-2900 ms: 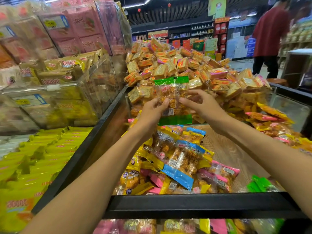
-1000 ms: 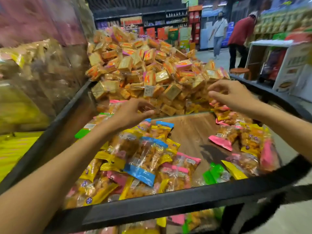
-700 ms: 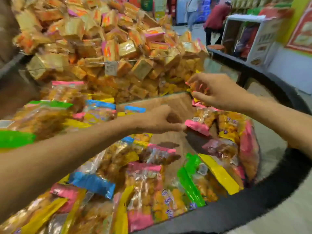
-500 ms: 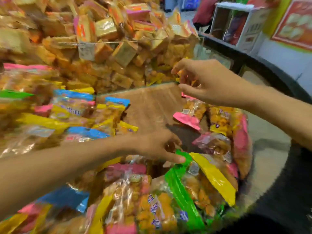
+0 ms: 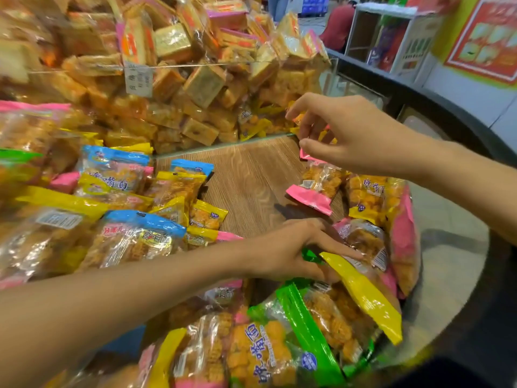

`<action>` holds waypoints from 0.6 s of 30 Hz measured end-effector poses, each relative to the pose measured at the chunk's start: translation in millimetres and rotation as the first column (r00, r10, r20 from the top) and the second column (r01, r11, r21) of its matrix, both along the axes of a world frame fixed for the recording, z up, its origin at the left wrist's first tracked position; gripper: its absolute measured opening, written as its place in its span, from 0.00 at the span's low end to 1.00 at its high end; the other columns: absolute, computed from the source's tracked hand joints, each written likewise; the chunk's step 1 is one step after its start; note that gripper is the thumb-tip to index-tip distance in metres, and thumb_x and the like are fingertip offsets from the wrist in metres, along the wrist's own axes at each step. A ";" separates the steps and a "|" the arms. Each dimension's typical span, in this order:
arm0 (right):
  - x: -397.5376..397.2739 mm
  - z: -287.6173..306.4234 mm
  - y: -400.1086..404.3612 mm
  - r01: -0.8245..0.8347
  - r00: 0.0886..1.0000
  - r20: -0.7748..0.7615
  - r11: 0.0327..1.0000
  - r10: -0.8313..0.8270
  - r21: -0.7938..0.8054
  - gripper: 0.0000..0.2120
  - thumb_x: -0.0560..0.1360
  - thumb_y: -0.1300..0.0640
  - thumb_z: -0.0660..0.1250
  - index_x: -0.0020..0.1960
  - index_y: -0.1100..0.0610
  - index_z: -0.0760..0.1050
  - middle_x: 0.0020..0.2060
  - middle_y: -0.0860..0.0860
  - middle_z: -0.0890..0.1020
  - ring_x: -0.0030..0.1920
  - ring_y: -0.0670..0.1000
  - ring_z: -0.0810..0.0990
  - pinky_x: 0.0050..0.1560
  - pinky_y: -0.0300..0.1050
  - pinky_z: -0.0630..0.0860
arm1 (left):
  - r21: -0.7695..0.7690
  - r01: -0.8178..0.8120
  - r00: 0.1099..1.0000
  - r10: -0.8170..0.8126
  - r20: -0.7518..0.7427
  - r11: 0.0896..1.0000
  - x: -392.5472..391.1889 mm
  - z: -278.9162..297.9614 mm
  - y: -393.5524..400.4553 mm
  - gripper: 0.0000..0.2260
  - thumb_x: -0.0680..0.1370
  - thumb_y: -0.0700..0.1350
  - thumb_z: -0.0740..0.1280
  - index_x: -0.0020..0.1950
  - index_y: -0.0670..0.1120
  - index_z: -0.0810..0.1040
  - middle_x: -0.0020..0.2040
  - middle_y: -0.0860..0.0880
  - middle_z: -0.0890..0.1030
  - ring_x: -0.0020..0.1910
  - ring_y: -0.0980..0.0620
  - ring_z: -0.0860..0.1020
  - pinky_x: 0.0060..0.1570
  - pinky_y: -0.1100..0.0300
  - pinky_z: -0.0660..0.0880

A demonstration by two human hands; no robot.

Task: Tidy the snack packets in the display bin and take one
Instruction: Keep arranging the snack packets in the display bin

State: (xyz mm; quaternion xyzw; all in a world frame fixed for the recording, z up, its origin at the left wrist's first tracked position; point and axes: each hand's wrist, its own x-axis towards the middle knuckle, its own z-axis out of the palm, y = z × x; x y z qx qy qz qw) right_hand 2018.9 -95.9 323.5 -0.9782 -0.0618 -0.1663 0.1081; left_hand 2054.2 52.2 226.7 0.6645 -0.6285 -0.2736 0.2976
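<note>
The display bin has a wood-grain floor [image 5: 251, 180] with snack packets heaped on both sides. My left hand [image 5: 302, 247] reaches across to the right heap; its fingers lie on top of a yellow-edged packet [image 5: 366, 298] and the thumb sits under its seam, pinching it. A green-edged packet [image 5: 305, 331] lies just below. My right hand [image 5: 349, 135] hovers at the back right with fingers spread and loosely bent, holding nothing, just above a pink-edged packet [image 5: 310, 191]. Blue- and yellow-edged packets [image 5: 131, 233] pile up on the left.
A clear glass divider [image 5: 212, 79] stands behind the bin, holding back a mound of square wrapped snacks [image 5: 201, 82]. The bin's black curved rim [image 5: 447, 107] runs along the right. A white display stand [image 5: 391, 37] and a person in red [image 5: 338, 26] are beyond it.
My view has swung right and closer. My left hand has moved from the left pile across to the right heap and taken the yellow-edged packet. My right hand stays near the glass.
</note>
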 end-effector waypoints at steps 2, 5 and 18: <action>0.2 -0.8 -1.4 0.001 1.000 -0.003 1.000 -0.001 0.011 0.16 0.77 0.57 0.65 0.64 0.54 0.70 0.45 0.49 0.79 0.43 0.45 0.77 0.44 0.30 0.71 | -0.022 -0.007 0.999 0.006 -0.034 1.000 -2.4 0.5 -4.5 0.18 0.73 0.42 0.73 0.63 0.48 0.79 0.51 0.48 0.79 0.50 0.52 0.74 0.49 0.63 0.71; 0.2 -1.0 -2.6 -0.003 1.000 0.005 1.000 0.003 0.020 0.16 0.77 0.57 0.65 0.64 0.54 0.70 0.45 0.49 0.79 0.43 0.45 0.77 0.44 0.31 0.70 | -0.081 -0.041 0.993 0.031 -0.116 0.996 -3.8 5.2 -6.7 0.10 0.73 0.39 0.73 0.54 0.42 0.84 0.44 0.54 0.80 0.45 0.61 0.74 0.45 0.70 0.69; -0.6 -0.3 -5.6 0.085 0.986 0.121 0.972 -0.114 0.217 0.12 0.79 0.57 0.63 0.61 0.56 0.73 0.45 0.52 0.80 0.45 0.50 0.78 0.45 0.39 0.73 | -0.126 -0.460 0.823 0.368 -0.433 0.879 13.0 87.5 59.6 0.07 0.73 0.41 0.68 0.39 0.49 0.86 0.41 0.51 0.85 0.44 0.58 0.81 0.52 0.60 0.79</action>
